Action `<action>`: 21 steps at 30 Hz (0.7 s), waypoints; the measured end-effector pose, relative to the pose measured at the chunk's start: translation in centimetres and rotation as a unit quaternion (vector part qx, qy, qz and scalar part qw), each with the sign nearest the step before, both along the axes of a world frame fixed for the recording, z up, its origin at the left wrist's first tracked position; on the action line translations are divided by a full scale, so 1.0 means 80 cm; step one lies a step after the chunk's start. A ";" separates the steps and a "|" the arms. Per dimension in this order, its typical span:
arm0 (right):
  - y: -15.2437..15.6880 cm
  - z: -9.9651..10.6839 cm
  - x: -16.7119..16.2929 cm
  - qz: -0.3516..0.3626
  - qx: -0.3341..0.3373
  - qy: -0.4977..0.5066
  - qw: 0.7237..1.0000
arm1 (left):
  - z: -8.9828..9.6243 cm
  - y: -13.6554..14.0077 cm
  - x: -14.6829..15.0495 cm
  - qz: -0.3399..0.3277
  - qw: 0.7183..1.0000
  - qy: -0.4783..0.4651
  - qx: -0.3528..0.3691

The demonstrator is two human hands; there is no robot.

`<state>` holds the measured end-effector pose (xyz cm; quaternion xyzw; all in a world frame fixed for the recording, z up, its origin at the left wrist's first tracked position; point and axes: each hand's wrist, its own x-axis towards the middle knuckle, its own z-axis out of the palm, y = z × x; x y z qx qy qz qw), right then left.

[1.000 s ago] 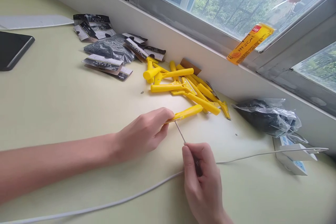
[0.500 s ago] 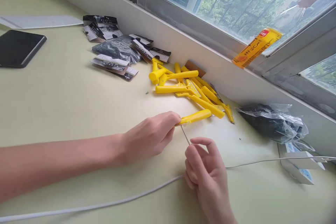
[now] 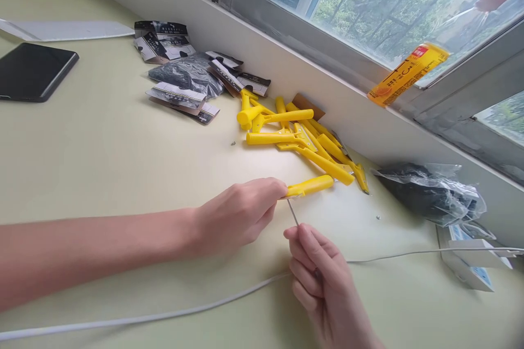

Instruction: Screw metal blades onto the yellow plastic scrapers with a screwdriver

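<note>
Your left hand (image 3: pixel 241 211) clamps the yellow scraper's (image 3: pixel 311 185) end — brace it well — just in front of the other scrapers (image 3: pixel 321 162). Your right hand (image 3: pixel 321 278) closes on the thin metal shaft (image 3: pixel 293 213) meeting it: hold that square, pressing evenly.

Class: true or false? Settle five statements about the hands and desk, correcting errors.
1. The left hand holds a yellow tool. True.
2. The right hand holds a thin metal shaft. True.
3. The white cable crosses the left forearm. False: the white cable runs across the desk.
4. A clear bag lies right of the yellow tool pile. True.
5. The yellow-orange packet lies among that pile. False: it is up by the window.
</note>
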<state>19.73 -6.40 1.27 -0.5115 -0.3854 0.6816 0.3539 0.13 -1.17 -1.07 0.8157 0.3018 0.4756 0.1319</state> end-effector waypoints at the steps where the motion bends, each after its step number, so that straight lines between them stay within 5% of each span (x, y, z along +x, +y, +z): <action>1: -0.001 -0.006 0.000 -0.016 0.082 -0.066 0.994 | 0.000 -0.001 0.001 -0.003 1.000 0.002 0.001; 4: -0.006 -0.021 -0.004 -0.052 0.373 -0.258 0.890 | 0.001 -0.005 0.003 -0.011 1.000 0.010 0.001; 6: -0.009 -0.023 -0.007 -0.054 0.466 -0.308 0.828 | 0.002 -0.008 0.004 -0.014 1.000 0.011 0.001; 8: -0.012 -0.016 -0.009 -0.056 0.423 -0.287 0.858 | 0.003 -0.009 0.004 -0.016 1.000 0.010 0.003; 11: -0.013 0.001 -0.007 -0.057 0.129 -0.122 0.983 | 0.005 -0.008 0.003 -0.017 1.000 0.009 0.010; 13: -0.010 0.010 -0.002 -0.021 -0.060 0.031 0.998 | 0.006 -0.006 0.002 -0.017 1.000 0.011 0.014; 15: -0.006 0.013 0.002 0.011 -0.144 0.128 0.981 | 0.007 -0.004 0.001 -0.019 1.000 0.014 0.012; 18: -0.003 0.008 0.004 0.018 -0.126 0.111 0.986 | 0.006 -0.003 0.000 -0.023 1.000 0.019 0.002; 21: -0.008 -0.003 0.001 -0.038 0.098 -0.084 0.991 | 0.002 -0.003 0.001 -0.014 1.000 0.014 -0.014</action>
